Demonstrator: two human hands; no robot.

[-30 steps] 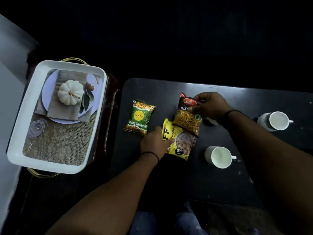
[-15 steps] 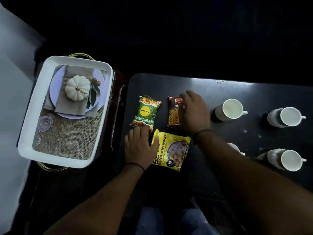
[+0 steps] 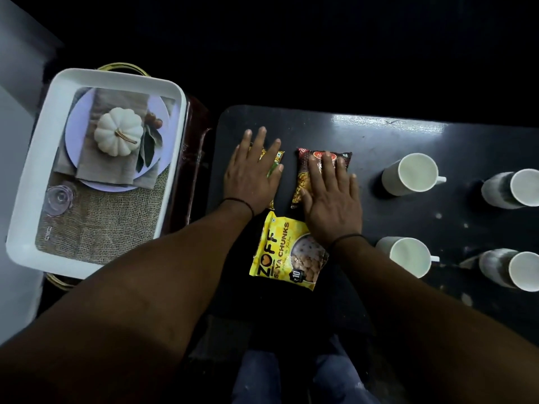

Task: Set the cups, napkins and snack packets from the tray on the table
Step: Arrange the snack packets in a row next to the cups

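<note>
Now both hands lie flat and spread, palms down, each pressing a snack packet onto the black table [image 3: 379,135]. The left hand [image 3: 252,173] covers nearly all of the green packet [image 3: 275,160], only its edge showing toward 3 o'clock of the knuckles. The right hand [image 3: 331,199] rests on the brown packet [image 3: 306,173], whose long axis runs from 12 to 6 o'clock, fingers laid along it. Neither hand pinches anything.

A yellow packet [image 3: 287,252] lies free at 6 o'clock of the gap between the two hands, its long axis also 12 to 6, its top edge just beside the right wrist; the right hand looks nearer to it.

Four white cups [image 3: 409,173] stand upright at 3 o'clock of the packets, in two rows, apparently empty.

At 9 o'clock, off the table, the white tray [image 3: 29,182] holds no real objects that I can make out; its floor appears to be a printed picture of a pumpkin, plate and burlap. No napkins can be told apart anywhere on the table.
</note>
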